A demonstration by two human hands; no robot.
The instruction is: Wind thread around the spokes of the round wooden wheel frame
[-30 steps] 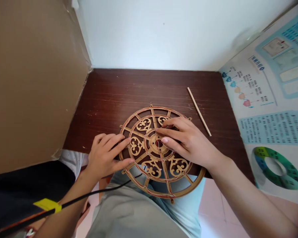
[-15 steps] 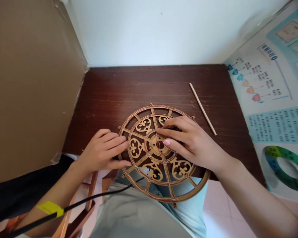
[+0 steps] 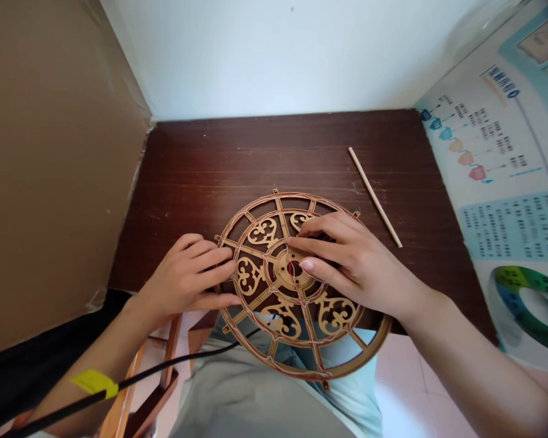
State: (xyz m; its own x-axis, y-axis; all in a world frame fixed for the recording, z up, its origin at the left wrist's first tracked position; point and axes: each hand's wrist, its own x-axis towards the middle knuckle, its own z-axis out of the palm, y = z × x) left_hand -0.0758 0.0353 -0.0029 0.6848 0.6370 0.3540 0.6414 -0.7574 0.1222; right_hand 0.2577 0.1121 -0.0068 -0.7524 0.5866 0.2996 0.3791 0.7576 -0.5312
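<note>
A round wooden fretwork wheel [image 3: 274,322] with heart-shaped cutouts and red-lined spokes lies on the dark wooden table [image 3: 237,164], its near part hanging over the table's front edge above my lap. My left hand [image 3: 189,277] rests at the wheel's left rim, fingers stretched flat and pointing right. My right hand [image 3: 347,261] lies flat over the wheel's right half, fingertips next to the round hub [image 3: 287,267] with its small red centre hole. Neither hand grips anything.
A thin wooden stick [image 3: 374,196] lies diagonally on the table at the right. A brown cardboard panel [image 3: 55,158] walls the left side, a white wall [image 3: 283,55] the back, a printed poster [image 3: 511,176] the right. A black cable with a yellow tag [image 3: 94,383] crosses my left forearm.
The view has tilted slightly, so the table and wheel sit a little differently in the frame. Both hands keep the same places on the wheel.
</note>
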